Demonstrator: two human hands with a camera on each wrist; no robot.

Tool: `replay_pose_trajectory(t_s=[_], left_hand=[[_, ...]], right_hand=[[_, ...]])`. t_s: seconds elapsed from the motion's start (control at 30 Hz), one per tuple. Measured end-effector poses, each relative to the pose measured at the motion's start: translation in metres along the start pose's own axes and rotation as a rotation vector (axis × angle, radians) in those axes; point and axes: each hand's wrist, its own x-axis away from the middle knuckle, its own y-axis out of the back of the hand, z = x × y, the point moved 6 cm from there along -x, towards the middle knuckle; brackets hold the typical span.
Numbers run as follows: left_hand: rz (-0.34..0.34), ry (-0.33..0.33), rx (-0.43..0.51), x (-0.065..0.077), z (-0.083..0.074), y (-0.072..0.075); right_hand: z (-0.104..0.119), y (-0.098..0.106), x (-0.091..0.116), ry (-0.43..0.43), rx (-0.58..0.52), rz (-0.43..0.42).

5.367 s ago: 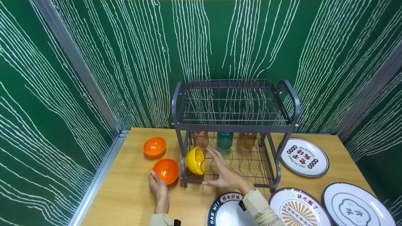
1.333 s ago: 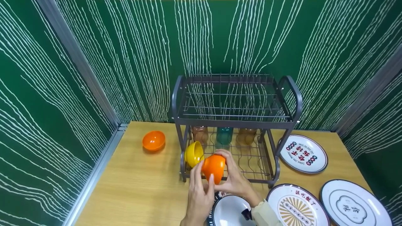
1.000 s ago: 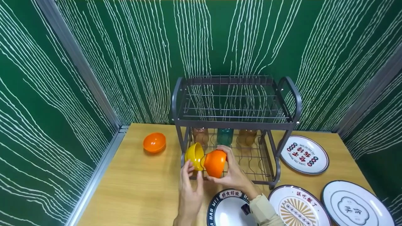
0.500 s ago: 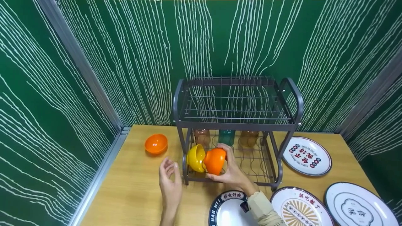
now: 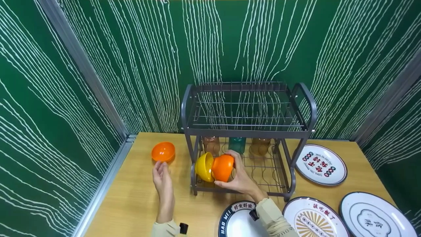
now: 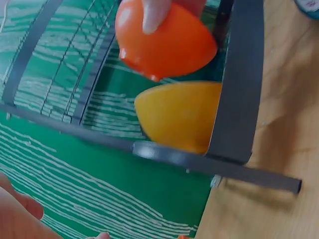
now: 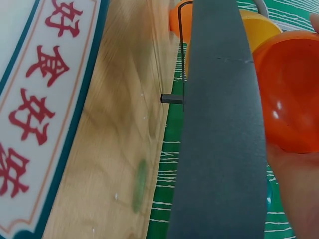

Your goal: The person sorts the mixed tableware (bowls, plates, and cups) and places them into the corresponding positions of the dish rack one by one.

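right hand (image 5: pixel 241 180), fingers clasped round an orange bowl (image 5: pixel 223 168), holds it sideways, base facing the yellow bowl (image 5: pixel 203 167) in the dish rack (image 5: pixel 246 133), probably to line them up; left hand (image 5: pixel 164 184), fingers relaxed, empty, nears the other bowl (image 5: pixel 163 151).

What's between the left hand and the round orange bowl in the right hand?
Head view: the dark metal rack's left post and the glossy yellow bowl.

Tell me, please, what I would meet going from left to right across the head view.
Glossy orange bowl on the wooden table, glossy yellow bowl, tilted orange bowl held in the right hand, transparent amber cup, white round plate with grey cloud-shaped outline.
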Motion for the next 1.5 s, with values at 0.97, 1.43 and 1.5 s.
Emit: replay_pose_trajectory(t_s=[0.97,1.43,1.5], left_hand=[[-0.3,0.118,0.075,-0.11,0.048,0.03],[-0.338,0.172,-0.095,-0.148,0.072,0.043],[-0.341,0.189,-0.129,-0.15,0.076,0.047]], right_hand=[[-0.017,-0.013,-0.004,-0.042,-0.024,0.052],[-0.021,-0.014,-0.004,-0.079,-0.019,0.07],[-0.021,-0.014,-0.005,-0.07,-0.017,0.07]])
